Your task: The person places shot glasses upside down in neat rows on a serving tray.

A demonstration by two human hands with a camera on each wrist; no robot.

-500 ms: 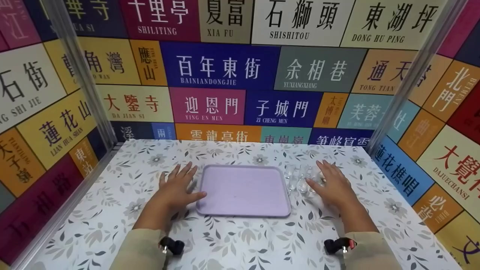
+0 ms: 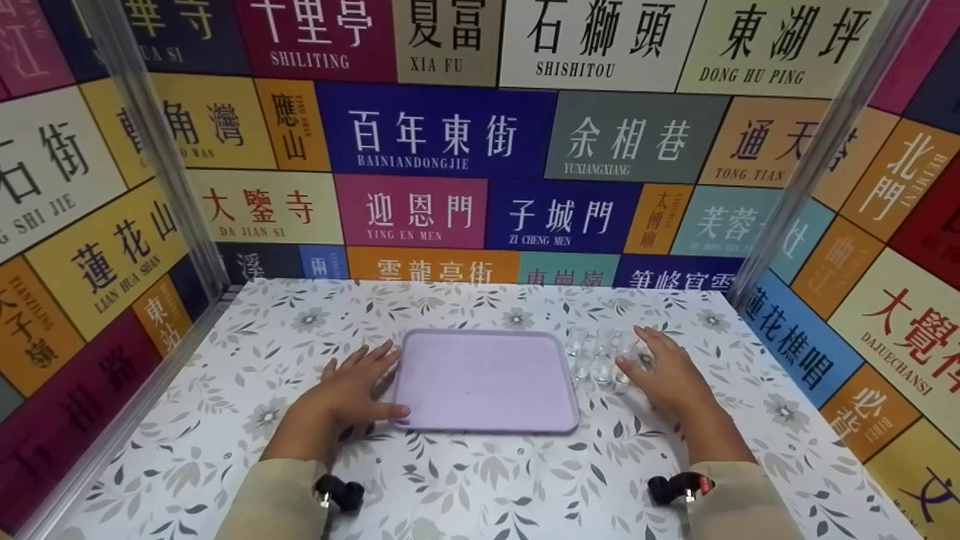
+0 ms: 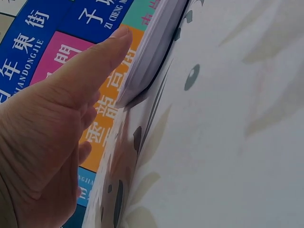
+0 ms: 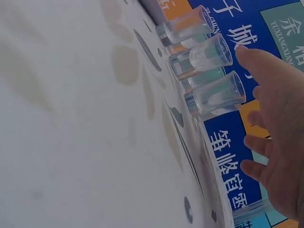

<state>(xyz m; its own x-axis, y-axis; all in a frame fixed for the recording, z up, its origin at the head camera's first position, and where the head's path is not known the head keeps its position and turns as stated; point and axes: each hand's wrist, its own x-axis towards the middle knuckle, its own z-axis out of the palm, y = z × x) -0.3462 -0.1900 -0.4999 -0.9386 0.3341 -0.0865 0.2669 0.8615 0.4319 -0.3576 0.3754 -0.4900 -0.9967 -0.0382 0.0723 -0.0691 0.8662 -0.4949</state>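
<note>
A pale purple rectangular tray point(image 2: 486, 382) lies flat in the middle of the table. My left hand point(image 2: 346, 386) is at its left edge, fingers spread along the side and thumb over the near left corner. The left wrist view shows the thumb point(image 3: 102, 57) beside the tray's rim point(image 3: 154, 52); whether it touches is hard to tell. Several small clear shot glasses point(image 2: 602, 367) stand upright in a cluster just right of the tray. Beside them, my right hand point(image 2: 667, 375) has loosely spread fingers and holds nothing. The thumb is close to a glass point(image 4: 216, 95) in the right wrist view.
The table point(image 2: 480, 480) has a white cover with grey leaves and flowers. Panels with coloured name blocks point(image 2: 439, 131) rise behind and at both sides. Clear upright strips point(image 2: 795, 150) stand at the back corners.
My left hand has lowered and come in closer to the tray's left edge, its fingers nearer the rim. The right hand has barely shifted; tray and glasses look unmoved.
</note>
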